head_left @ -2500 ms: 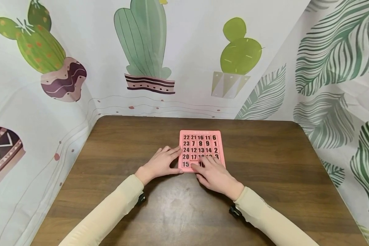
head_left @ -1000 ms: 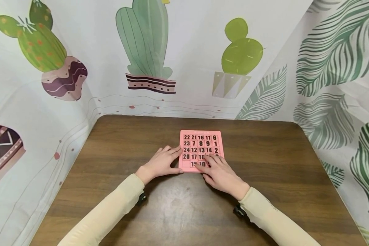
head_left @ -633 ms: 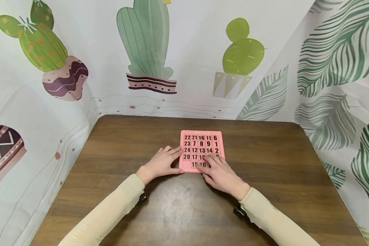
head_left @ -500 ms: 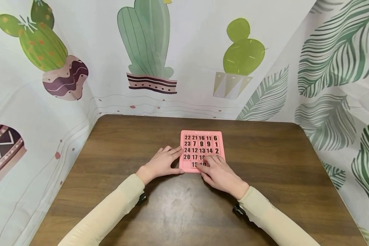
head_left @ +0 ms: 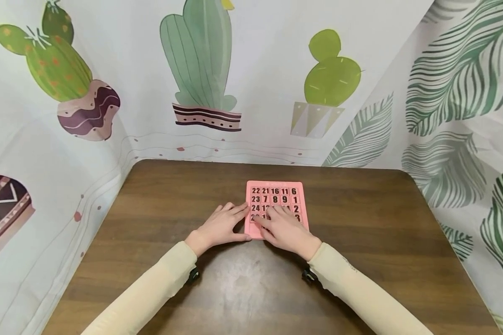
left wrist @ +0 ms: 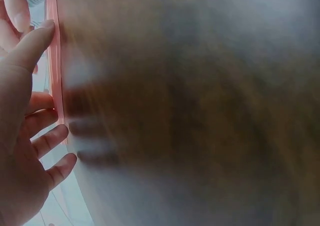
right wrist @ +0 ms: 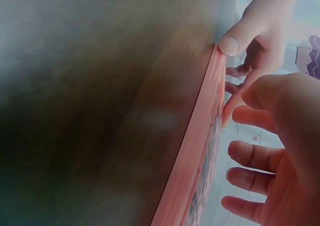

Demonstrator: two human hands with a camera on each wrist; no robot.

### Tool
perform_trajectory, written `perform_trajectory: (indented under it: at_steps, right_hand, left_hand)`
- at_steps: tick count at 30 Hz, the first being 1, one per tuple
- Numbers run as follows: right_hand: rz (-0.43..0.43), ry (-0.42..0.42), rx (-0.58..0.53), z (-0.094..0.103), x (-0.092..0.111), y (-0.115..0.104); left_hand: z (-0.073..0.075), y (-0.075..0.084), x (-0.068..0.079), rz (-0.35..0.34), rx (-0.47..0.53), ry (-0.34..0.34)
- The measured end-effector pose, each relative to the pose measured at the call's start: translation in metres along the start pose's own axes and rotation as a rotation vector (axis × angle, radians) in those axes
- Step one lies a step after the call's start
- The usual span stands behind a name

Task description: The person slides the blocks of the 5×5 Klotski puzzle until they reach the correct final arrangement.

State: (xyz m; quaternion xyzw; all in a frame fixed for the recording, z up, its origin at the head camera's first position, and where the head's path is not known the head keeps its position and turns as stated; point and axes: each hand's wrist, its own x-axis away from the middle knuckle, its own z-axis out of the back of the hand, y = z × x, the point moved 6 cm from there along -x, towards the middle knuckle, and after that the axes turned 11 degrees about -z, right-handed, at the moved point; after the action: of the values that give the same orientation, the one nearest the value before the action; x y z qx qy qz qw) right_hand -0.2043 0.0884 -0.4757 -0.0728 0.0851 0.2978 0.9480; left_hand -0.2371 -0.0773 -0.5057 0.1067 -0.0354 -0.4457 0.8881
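A pink number sliding puzzle (head_left: 274,184) lies flat on the table, its tiles printed with black numbers. My left hand (head_left: 220,227) rests along the puzzle's left side, fingertips at the edge and thumb at the near left corner. Over the lower rows reaches my right hand (head_left: 287,231), its index fingertip over the tile marked 20 (head_left: 253,217). That hand covers much of the two lowest rows. In the right wrist view the right fingers (right wrist: 250,181) are spread above the puzzle; whether one touches a tile I cannot tell. The near left slot (head_left: 253,230) holds no tile.
The puzzle stands on a brown wooden table (head_left: 184,186). Behind it hangs a white cloth (head_left: 268,83) printed with cacti and leaves. A dark strap-on device (head_left: 309,275) sits at the right wrist, another device (head_left: 193,274) at the left.
The 15 tile slid one place right from the near left corner. Since then my right hand has moved left and farther up the puzzle. My left hand stays put; the head view shifts slightly.
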Motion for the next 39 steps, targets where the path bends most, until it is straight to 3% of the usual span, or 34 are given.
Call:
perform_trajectory:
  at_steps: [10, 24, 31, 39]
  right_hand:
    - [-0.037, -0.021, 0.027, -0.008, -0.001, 0.002]
    - [-0.005, 0.028, 0.043, -0.004, 0.006, -0.004]
    - [0.011, -0.004, 0.032, -0.003, 0.012, -0.011]
    - [0.023, -0.007, 0.053, -0.001, 0.019, -0.017]
  left_hand:
    - [0.0, 0.0, 0.001, 0.005, 0.005, 0.004]
    - [0.002, 0.001, 0.001, 0.015, 0.01, -0.001]
    - [0.002, 0.002, 0.001, -0.012, 0.011, 0.03]
    - [0.001, 0.0, 0.002, 0.0, 0.027, 0.018]
